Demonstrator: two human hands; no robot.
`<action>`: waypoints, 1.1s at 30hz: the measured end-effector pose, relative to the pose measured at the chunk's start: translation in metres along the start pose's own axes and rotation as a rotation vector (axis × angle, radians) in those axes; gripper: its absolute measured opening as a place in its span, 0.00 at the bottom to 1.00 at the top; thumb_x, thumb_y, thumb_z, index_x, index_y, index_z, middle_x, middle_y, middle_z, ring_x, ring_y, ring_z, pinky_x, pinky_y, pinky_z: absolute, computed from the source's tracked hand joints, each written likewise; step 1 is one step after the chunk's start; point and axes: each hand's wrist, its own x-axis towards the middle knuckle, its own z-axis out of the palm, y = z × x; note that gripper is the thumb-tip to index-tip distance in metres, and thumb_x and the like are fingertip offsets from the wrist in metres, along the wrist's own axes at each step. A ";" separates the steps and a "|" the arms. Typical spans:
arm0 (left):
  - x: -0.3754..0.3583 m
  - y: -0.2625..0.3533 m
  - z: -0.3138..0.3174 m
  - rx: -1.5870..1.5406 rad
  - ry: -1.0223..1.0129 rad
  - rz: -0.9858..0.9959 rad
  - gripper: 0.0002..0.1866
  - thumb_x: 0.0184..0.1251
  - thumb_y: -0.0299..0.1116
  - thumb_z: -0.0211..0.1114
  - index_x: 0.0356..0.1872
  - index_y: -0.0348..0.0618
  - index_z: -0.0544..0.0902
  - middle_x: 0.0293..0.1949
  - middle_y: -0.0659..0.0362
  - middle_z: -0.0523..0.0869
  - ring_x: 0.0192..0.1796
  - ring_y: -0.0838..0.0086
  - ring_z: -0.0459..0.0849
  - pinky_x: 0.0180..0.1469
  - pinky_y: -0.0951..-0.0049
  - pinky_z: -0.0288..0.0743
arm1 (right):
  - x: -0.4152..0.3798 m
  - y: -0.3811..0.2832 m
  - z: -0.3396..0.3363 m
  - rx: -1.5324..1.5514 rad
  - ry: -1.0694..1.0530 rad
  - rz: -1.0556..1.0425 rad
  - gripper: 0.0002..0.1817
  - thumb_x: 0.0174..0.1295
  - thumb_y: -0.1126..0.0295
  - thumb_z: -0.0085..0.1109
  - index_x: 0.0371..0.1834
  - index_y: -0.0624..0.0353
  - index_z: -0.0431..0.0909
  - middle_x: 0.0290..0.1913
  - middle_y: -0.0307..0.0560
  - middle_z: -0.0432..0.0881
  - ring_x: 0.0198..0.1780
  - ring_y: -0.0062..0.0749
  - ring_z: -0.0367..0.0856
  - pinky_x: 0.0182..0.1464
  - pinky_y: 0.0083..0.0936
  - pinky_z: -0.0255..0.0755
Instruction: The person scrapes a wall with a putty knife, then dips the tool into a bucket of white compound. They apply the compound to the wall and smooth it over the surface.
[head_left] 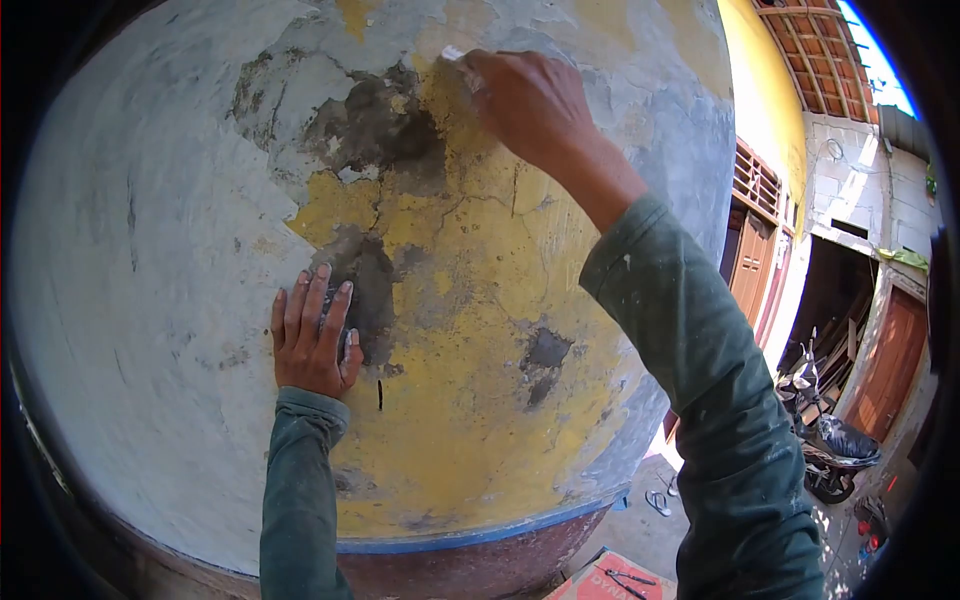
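Observation:
In front of me stands a wall point(480, 270) with peeling pale and yellow paint, cracks and dark grey bare patches. My left hand point(315, 340) lies flat against it at the lower left, fingers stretched out, beside a dark patch point(370, 290). Higher up, my right hand point(530, 105) is closed near the yellow and pale paint, right of the upper dark patch point(385, 125). A small whitish piece point(452, 53) shows at its fingertips; the rest is hidden by the hand. Whitish dust marks both hands and green sleeves.
At the lower right, a pair of pincers point(628, 582) lies on a red box point(590, 585). Sandals point(658, 502) rest on the paved ground. Farther right, a motorcycle point(840, 440) stands near a brown door point(888, 365). A blue stripe point(450, 540) edges the wall's base.

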 end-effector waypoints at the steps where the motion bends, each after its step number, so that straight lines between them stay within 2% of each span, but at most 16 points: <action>1: 0.000 0.000 0.000 -0.009 -0.001 -0.004 0.33 0.66 0.34 0.59 0.75 0.51 0.72 0.79 0.50 0.69 0.81 0.51 0.63 0.82 0.44 0.52 | -0.014 -0.022 0.007 0.124 0.025 -0.128 0.12 0.63 0.74 0.56 0.46 0.54 0.87 0.31 0.53 0.88 0.34 0.50 0.88 0.37 0.45 0.79; 3: 0.002 0.002 -0.001 -0.009 0.001 -0.005 0.33 0.67 0.34 0.59 0.75 0.51 0.72 0.79 0.51 0.69 0.81 0.51 0.63 0.82 0.44 0.52 | -0.029 -0.056 -0.013 0.168 -0.262 -0.184 0.14 0.61 0.76 0.56 0.47 0.55 0.87 0.30 0.54 0.87 0.33 0.50 0.88 0.34 0.44 0.79; 6: 0.000 0.001 -0.001 -0.018 -0.034 -0.029 0.32 0.67 0.34 0.59 0.75 0.52 0.72 0.79 0.51 0.69 0.81 0.51 0.63 0.82 0.44 0.53 | -0.018 -0.050 -0.020 0.268 -0.183 -0.196 0.13 0.62 0.75 0.59 0.48 0.55 0.87 0.30 0.51 0.87 0.32 0.49 0.88 0.33 0.44 0.79; 8: 0.000 0.000 0.001 -0.035 0.005 -0.016 0.32 0.68 0.35 0.59 0.75 0.53 0.73 0.79 0.52 0.69 0.81 0.52 0.63 0.82 0.44 0.53 | 0.002 -0.038 -0.022 0.172 0.137 -0.210 0.12 0.63 0.74 0.61 0.48 0.53 0.87 0.34 0.47 0.90 0.36 0.44 0.89 0.39 0.41 0.80; 9: -0.001 0.001 0.001 -0.035 -0.001 -0.017 0.32 0.68 0.35 0.59 0.75 0.53 0.73 0.79 0.52 0.69 0.81 0.52 0.63 0.82 0.44 0.53 | 0.006 -0.032 -0.016 0.175 0.134 -0.207 0.12 0.63 0.74 0.61 0.48 0.53 0.87 0.34 0.47 0.90 0.36 0.44 0.89 0.39 0.41 0.80; 11: 0.000 0.001 -0.001 -0.041 -0.010 -0.029 0.31 0.68 0.35 0.60 0.74 0.53 0.74 0.78 0.53 0.69 0.81 0.53 0.64 0.82 0.44 0.53 | 0.004 -0.021 0.003 -0.074 0.250 -0.351 0.12 0.65 0.73 0.61 0.50 0.51 0.87 0.39 0.43 0.91 0.42 0.40 0.90 0.48 0.37 0.79; 12: 0.001 0.001 -0.001 -0.041 -0.013 -0.031 0.31 0.68 0.35 0.60 0.74 0.53 0.74 0.78 0.53 0.69 0.81 0.53 0.64 0.82 0.44 0.53 | -0.009 -0.022 0.011 -0.102 0.098 -0.283 0.12 0.66 0.72 0.60 0.51 0.49 0.87 0.41 0.42 0.91 0.45 0.35 0.89 0.54 0.34 0.76; 16: 0.002 0.000 0.001 -0.044 -0.015 -0.034 0.31 0.68 0.35 0.60 0.74 0.54 0.74 0.78 0.53 0.70 0.80 0.53 0.64 0.82 0.45 0.53 | -0.078 -0.041 0.022 -0.145 0.109 -0.265 0.12 0.67 0.70 0.61 0.51 0.48 0.87 0.38 0.40 0.90 0.43 0.33 0.89 0.52 0.33 0.75; 18: -0.002 0.001 -0.003 -0.045 -0.020 -0.027 0.31 0.67 0.35 0.60 0.74 0.54 0.74 0.77 0.53 0.71 0.80 0.53 0.64 0.82 0.45 0.53 | -0.112 -0.049 0.002 -0.080 -0.123 -0.250 0.11 0.68 0.68 0.61 0.52 0.48 0.86 0.37 0.40 0.90 0.39 0.33 0.88 0.51 0.33 0.75; 19: -0.001 0.001 -0.003 -0.045 -0.020 -0.027 0.31 0.67 0.35 0.60 0.74 0.54 0.74 0.77 0.53 0.71 0.80 0.53 0.65 0.82 0.45 0.53 | -0.121 -0.050 -0.011 -0.083 -0.119 -0.250 0.11 0.68 0.68 0.61 0.52 0.48 0.86 0.37 0.40 0.90 0.39 0.33 0.88 0.51 0.33 0.75; 21: 0.003 -0.001 -0.001 -0.038 -0.007 -0.026 0.31 0.67 0.35 0.60 0.74 0.54 0.74 0.77 0.53 0.71 0.80 0.54 0.65 0.82 0.45 0.53 | -0.125 -0.046 -0.038 0.064 -0.403 -0.200 0.11 0.68 0.67 0.62 0.52 0.49 0.86 0.35 0.42 0.89 0.35 0.35 0.87 0.46 0.34 0.76; 23: 0.000 0.000 0.001 -0.040 0.000 -0.026 0.32 0.67 0.36 0.60 0.75 0.54 0.74 0.77 0.53 0.71 0.80 0.53 0.64 0.82 0.45 0.53 | -0.108 -0.022 -0.050 0.148 -0.131 -0.039 0.11 0.70 0.68 0.61 0.53 0.50 0.85 0.34 0.44 0.89 0.32 0.39 0.86 0.41 0.39 0.76; 25: 0.000 0.000 0.001 -0.042 -0.002 -0.020 0.32 0.67 0.36 0.60 0.75 0.54 0.74 0.77 0.52 0.71 0.80 0.53 0.64 0.82 0.45 0.53 | -0.076 0.018 -0.051 -0.018 0.112 0.136 0.09 0.71 0.68 0.60 0.49 0.52 0.85 0.33 0.46 0.89 0.32 0.42 0.87 0.37 0.42 0.77; 27: 0.001 0.000 0.000 -0.037 0.009 -0.014 0.32 0.67 0.36 0.60 0.75 0.54 0.73 0.78 0.52 0.70 0.80 0.53 0.64 0.82 0.45 0.53 | -0.049 0.053 -0.034 -0.262 0.112 0.322 0.07 0.72 0.69 0.56 0.45 0.55 0.84 0.34 0.49 0.88 0.32 0.46 0.87 0.37 0.43 0.78; 29: 0.000 -0.001 0.000 -0.039 -0.008 -0.016 0.32 0.68 0.36 0.60 0.75 0.54 0.73 0.78 0.52 0.70 0.81 0.53 0.64 0.82 0.45 0.53 | -0.028 0.036 -0.018 -0.231 0.035 0.407 0.07 0.71 0.71 0.55 0.42 0.58 0.83 0.35 0.52 0.89 0.34 0.47 0.89 0.37 0.42 0.80; 33: 0.001 0.000 0.000 -0.040 0.015 -0.005 0.32 0.68 0.37 0.59 0.76 0.54 0.73 0.78 0.52 0.70 0.81 0.53 0.64 0.83 0.44 0.52 | -0.035 -0.086 0.016 0.073 0.011 0.024 0.05 0.64 0.74 0.56 0.38 0.61 0.81 0.35 0.50 0.88 0.38 0.45 0.89 0.42 0.41 0.79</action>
